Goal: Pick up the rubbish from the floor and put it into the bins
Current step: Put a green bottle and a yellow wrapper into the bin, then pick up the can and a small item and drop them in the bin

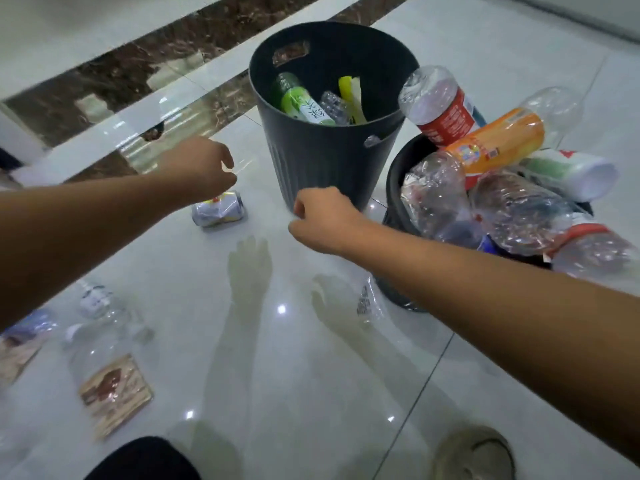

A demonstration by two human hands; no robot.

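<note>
A crushed silver can lies on the glossy white floor, just below my left hand, whose fingers curl downward above it without touching it. My right hand hovers in front of the dark bin, fingers loosely curled, holding nothing. That bin holds a green-labelled bottle, a clear bottle and a yellow wrapper. A second dark bin at the right overflows with several crushed plastic bottles, among them an orange-labelled one. On the floor at lower left lie a clear bottle and a brown-labelled bottle.
A clear wrapper with black print lies against the base of the overflowing bin. A dark marble strip crosses the floor at the back. My dark knee and a shoe show at the bottom edge. Another piece of rubbish sits at far left.
</note>
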